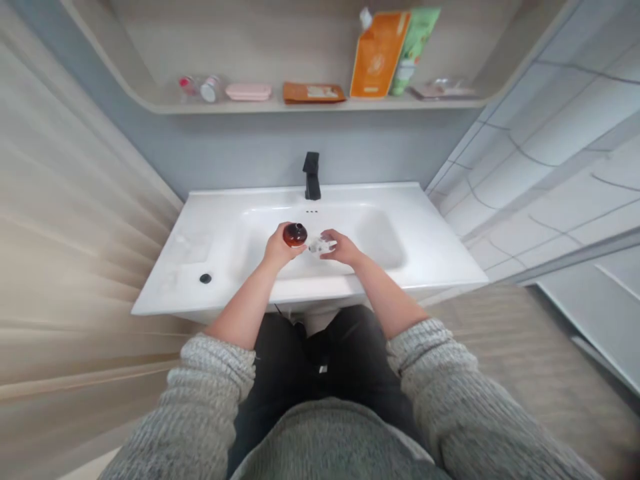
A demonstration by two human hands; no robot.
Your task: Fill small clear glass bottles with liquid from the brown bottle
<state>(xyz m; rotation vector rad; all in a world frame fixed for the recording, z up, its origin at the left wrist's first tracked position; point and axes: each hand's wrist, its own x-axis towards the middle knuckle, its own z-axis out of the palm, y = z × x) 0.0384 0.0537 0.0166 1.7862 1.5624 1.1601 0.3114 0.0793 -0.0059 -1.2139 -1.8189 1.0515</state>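
My left hand [279, 247] is wrapped round a round amber bottle [295, 234], held upright over the sink [383, 233] with its uncapped dark neck facing up. Just right of it, my right hand [343, 248] has its fingers closed on a small white, partly clear thing [323, 246] with an uneven outline; its kind is not clear. The two held things are close together, and whether they touch I cannot tell. On the counter to the left lies a small round black piece [205, 278], like a cap.
A black faucet [312, 177] stands behind the sink. Faint clear items [193, 247] lie on the left of the counter [165, 300]. Above, a shelf [265, 107] holds an orange pouch [379, 57], a green tube [413, 50], a pink case [249, 92] and small jars [210, 89].
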